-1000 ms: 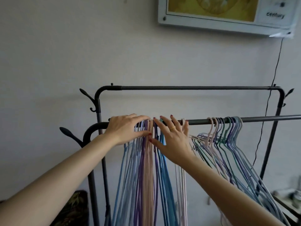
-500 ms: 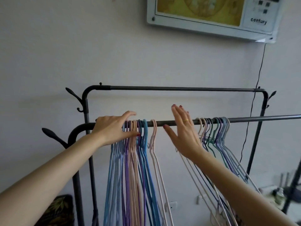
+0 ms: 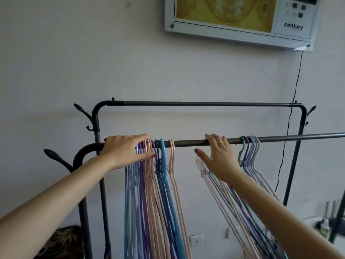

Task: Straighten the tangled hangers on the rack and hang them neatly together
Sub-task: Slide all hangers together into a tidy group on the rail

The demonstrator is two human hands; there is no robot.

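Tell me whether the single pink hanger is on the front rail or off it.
On. The pink hanger has its hook over the front rail, hanging alone between the left bundle and the right hand.

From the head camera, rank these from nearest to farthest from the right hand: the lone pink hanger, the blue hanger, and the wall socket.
Measured from the right hand:
1. Lone pink hanger, on the rail just to its left.
2. Blue hanger, further left, at the neat bunch's edge.
3. Wall socket, low on the wall, below.
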